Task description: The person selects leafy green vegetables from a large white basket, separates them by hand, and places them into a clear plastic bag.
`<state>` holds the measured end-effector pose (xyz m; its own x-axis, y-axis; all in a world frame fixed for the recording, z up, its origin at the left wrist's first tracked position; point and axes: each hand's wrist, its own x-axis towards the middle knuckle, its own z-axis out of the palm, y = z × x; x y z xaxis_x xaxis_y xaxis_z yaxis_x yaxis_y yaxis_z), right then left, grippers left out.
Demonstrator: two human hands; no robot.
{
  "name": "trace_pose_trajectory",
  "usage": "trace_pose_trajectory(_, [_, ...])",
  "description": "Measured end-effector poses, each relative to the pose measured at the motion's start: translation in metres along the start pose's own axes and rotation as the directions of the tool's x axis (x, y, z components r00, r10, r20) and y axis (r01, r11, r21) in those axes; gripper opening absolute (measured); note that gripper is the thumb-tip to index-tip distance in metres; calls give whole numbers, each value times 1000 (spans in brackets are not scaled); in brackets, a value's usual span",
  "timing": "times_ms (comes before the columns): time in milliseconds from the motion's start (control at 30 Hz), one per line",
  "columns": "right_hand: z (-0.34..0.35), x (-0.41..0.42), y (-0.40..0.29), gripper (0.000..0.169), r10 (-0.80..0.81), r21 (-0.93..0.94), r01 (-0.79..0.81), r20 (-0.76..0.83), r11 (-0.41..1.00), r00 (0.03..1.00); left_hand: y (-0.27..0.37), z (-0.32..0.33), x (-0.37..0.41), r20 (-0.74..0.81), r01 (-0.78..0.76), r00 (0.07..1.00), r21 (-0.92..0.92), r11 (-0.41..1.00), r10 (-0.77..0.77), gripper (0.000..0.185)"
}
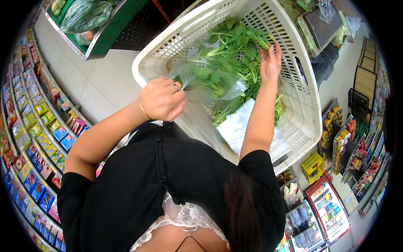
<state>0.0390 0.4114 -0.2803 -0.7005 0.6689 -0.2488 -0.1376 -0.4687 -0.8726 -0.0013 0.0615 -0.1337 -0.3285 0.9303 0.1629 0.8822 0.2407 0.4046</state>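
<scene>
My left hand (164,98) grips the gathered edge of a clear plastic bag (231,85) over the near left rim of a white plastic crate (310,110). Some leafy greens show through the film, but whether they lie inside or beneath the bag cannot be told. At the crate's right side, my right hand (271,61) holds a small bunch of green stems (258,37) between thumb and fingers. Loose leafy greens (233,61) cover much of the crate floor. A stack of white plastic bags (237,126) lies on them, partly hidden by my right forearm.
A green produce stand (110,23) with bagged vegetables (88,17) is at the upper left. Shelves of packaged snacks (37,116) curve along the left. To the upper right sits a flat scale-like platform (324,23). A yellow basket (312,167) and a lit display cooler (329,209) stand lower right.
</scene>
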Motion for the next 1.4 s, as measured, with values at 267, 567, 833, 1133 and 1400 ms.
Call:
trace_pose_trajectory(267, [40,-12,-4,53,114,146,-143,191,979,975,-1,1,-1,-4,2,1000,-4,1000,-2,13])
trace_pose_trajectory(567, [82,-29,-29,53,31,113,-78,368,990,929,-1,1,-2,19,4,1000,-9,1000,-4,12])
trace_pose_trajectory(833, [96,-37,-42,38,-19,166,-51,394,985,919,-1,4,-4,5,13,1000,-16,1000,-13,12])
trace_pose_trajectory(1133, [86,0,25,31,258,-805,593,571,-9,780,-3,4,-4,2,-5,1000,-24,1000,5,13])
trace_pose_trajectory(1400, [49,4,110,29,585,-539,793,558,-284,589,-2,3,-2,1,4,1000,-38,999,-4,12])
